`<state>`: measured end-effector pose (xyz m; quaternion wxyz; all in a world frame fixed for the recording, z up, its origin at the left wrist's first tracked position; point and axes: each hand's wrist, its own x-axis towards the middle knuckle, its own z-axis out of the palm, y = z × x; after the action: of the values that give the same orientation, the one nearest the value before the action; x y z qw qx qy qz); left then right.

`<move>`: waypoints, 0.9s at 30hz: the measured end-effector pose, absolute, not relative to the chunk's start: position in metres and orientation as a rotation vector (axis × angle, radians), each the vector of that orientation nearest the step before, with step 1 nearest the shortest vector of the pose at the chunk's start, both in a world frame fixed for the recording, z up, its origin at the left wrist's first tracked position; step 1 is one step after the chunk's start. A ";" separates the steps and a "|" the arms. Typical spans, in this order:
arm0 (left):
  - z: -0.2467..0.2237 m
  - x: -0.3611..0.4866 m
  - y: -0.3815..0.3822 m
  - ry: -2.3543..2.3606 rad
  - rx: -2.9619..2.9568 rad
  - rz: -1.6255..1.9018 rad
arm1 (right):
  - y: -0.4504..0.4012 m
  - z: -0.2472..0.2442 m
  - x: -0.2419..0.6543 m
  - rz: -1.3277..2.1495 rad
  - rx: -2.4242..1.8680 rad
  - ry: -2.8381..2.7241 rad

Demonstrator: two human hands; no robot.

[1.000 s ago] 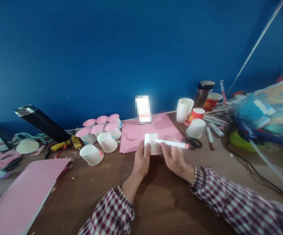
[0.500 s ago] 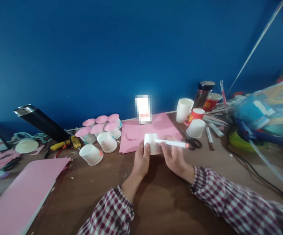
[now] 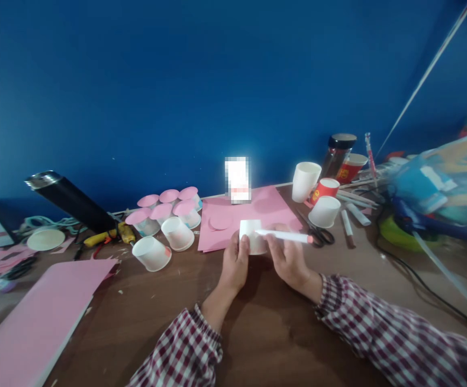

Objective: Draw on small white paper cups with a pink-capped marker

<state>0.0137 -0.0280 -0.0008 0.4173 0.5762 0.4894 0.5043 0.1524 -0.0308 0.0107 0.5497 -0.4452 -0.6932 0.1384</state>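
Fingers of my left hand (image 3: 234,261) are closed on the left side of a white paper cup (image 3: 256,245). My right hand (image 3: 289,259) pinches a white marker (image 3: 288,235) with an orange end at the right; its other end meets the cup's side. Just beyond both hands, pink paper (image 3: 253,207) lies on the table, with a pink round piece (image 3: 221,219) on it. To the left stand several cups topped with pink discs (image 3: 139,216) and two white cups, one (image 3: 151,254) nearer me and one (image 3: 178,234) behind it.
Scissors (image 3: 323,236), a white cup (image 3: 325,212), a red cup (image 3: 327,189) and loose markers (image 3: 347,221) lie to the right. A black flask (image 3: 72,201), yellow-handled pliers (image 3: 100,237) and a pink sheet (image 3: 35,317) are on the left. A blue wall (image 3: 177,97) rises behind.
The whole view has shifted very slightly. Both hands keep the same hold on the cup and the marker.
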 end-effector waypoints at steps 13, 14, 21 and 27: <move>0.000 0.015 -0.028 1.179 1.459 1.276 | -0.029 0.008 0.153 0.301 -1.071 -1.662; 0.000 0.015 -0.028 1.175 1.462 1.276 | -0.029 0.009 0.153 0.302 -1.071 -1.662; -0.001 0.015 -0.028 1.167 1.476 1.270 | -0.029 0.011 0.152 0.295 -1.084 -1.659; -0.001 0.014 -0.028 1.173 1.483 1.273 | -0.029 0.010 0.153 0.301 -1.073 -1.646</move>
<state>0.0145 -0.0280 -0.0005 0.4177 0.5912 0.4676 0.5073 0.1526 -0.0289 0.0098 0.5454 -0.4525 -0.6940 0.1270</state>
